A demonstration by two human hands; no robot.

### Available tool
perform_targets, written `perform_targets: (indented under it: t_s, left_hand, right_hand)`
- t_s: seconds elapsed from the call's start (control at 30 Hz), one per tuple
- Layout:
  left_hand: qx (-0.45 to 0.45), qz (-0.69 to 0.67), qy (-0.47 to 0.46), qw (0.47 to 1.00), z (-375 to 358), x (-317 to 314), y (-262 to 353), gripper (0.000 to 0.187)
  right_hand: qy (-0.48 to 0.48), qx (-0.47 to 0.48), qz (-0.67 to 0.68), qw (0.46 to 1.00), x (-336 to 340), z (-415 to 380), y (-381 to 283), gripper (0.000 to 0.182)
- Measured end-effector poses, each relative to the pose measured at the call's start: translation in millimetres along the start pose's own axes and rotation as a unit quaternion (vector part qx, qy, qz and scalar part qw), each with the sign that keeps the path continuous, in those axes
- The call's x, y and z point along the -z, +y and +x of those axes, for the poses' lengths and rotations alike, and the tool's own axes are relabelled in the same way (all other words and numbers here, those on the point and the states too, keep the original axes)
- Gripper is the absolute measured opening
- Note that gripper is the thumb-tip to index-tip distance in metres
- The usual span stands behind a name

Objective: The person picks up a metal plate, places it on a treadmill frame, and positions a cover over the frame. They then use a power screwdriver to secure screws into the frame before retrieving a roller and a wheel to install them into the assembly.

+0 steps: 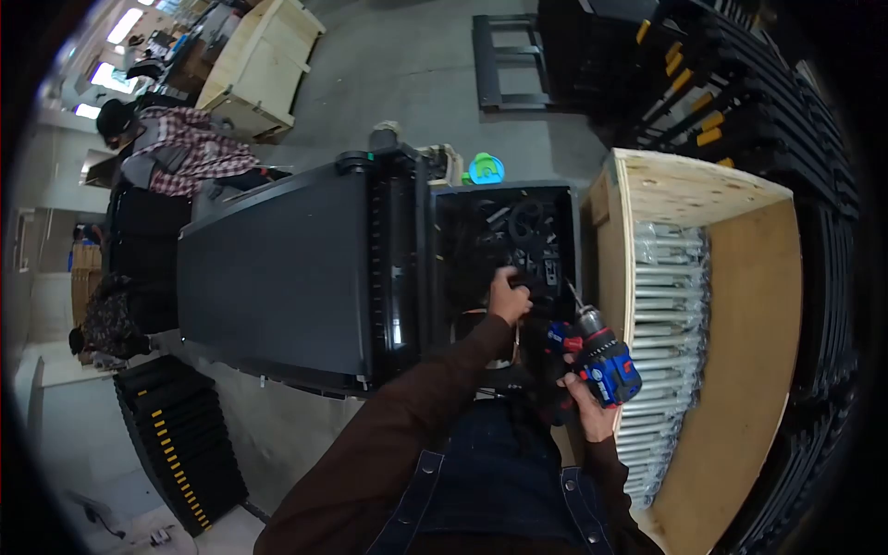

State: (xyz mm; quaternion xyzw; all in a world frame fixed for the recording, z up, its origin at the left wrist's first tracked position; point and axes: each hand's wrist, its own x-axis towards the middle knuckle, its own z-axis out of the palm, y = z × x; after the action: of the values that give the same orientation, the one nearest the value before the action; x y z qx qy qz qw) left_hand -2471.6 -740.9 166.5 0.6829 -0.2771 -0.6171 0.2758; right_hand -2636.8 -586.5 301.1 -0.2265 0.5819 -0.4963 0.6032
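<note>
My right hand (589, 408) is wrapped round the handle of a blue and black cordless drill (609, 370). The drill's bit points up and to the left, beside the wooden crate. Over the lower part of a black tray (571, 205), my left hand (509, 298) has its fingers curled in, and the fingertips are slightly blurred. Whatever they hold, if anything, is hidden. Dark small parts (527, 227) lie loose in the tray beyond that hand. A second blue and red tool (558, 335) shows partly, just left of the drill.
A large black panel on a frame (277, 268) stands left of the tray. On the right, a wooden crate (717, 176) holds several wrapped metal tubes (666, 314). A blue and green round item (486, 168) sits behind the tray. Two people (199, 153) are at the left.
</note>
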Motion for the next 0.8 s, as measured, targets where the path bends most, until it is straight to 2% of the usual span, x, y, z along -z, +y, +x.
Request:
perform_targets:
  t_s: [0.07, 0.1, 0.17, 0.23, 0.33, 0.4, 0.43, 0.47, 0.6, 0.67, 0.7, 0.77, 0.8]
  left_hand:
    - [-0.038, -0.099, -0.103, 0.989, -30.6, 25.2, 12.3, 0.044]
    - [-0.091, -0.125, -0.094, 0.984, -48.7, 40.1, 27.4, 0.043]
    - [-0.194, -0.155, -0.058, 0.967, -87.0, 77.4, 67.7, 0.042]
    - [-0.353, -0.108, 0.076, 0.926, -94.1, 113.1, 94.4, 0.039]
    - [-0.464, 0.075, 0.32, 0.822, -56.1, 158.6, 101.4, 0.04]
    - [-0.452, 0.102, 0.319, 0.827, -3.7, 169.3, 82.8, 0.04]
    - [-0.436, 0.135, 0.315, 0.832, 1.3, 165.6, 85.8, 0.04]
    - [-0.459, 0.151, 0.291, 0.826, 4.0, 157.5, 85.4, 0.042]
    - [-0.488, 0.105, 0.246, 0.831, 16.0, 144.5, 91.2, 0.047]
    - [-0.394, 0.087, 0.199, 0.893, 12.9, 148.6, 97.1, 0.053]
    - [-0.394, 0.081, 0.199, 0.893, 8.5, 149.2, 97.4, 0.053]
    - [-0.34, 0.034, 0.169, 0.925, -3.5, 151.1, 88.8, 0.057]
    - [-0.348, 0.033, 0.166, 0.922, -7.4, 151.5, 87.1, 0.059]
  right_hand:
    - [-0.011, 0.054, -0.01, 0.998, 0.7, 4.4, -3.8, 0.037]
    - [-0.003, 0.037, 0.002, 0.999, 0.8, 5.6, -5.1, 0.037]
    - [-0.031, 0.065, 0.01, 0.997, 1.5, 13.7, -11.4, 0.037]
    - [-0.038, 0.083, 0.025, 0.995, -5.2, 21.7, -14.2, 0.035]
    - [-0.049, 0.104, -0.01, 0.993, -18.1, 25.0, -24.4, 0.034]
    - [-0.056, 0.121, -0.061, 0.989, -29.7, 22.8, -29.2, 0.035]
    - [-0.052, 0.104, -0.06, 0.991, -38.0, 19.6, -32.3, 0.036]
    - [-0.052, 0.108, -0.065, 0.991, -40.1, 20.1, -30.6, 0.036]
    - [-0.045, 0.089, -0.058, 0.993, -52.4, 15.8, -24.5, 0.033]
    - [-0.069, 0.083, -0.036, 0.994, -59.6, 16.9, -24.5, 0.036]
    - [-0.069, 0.085, -0.041, 0.993, -62.8, 18.2, -25.0, 0.036]
    - [-0.082, 0.085, -0.051, 0.992, -72.1, 20.4, -26.6, 0.037]
    - [-0.085, 0.088, -0.056, 0.991, -79.6, 21.8, -32.1, 0.037]
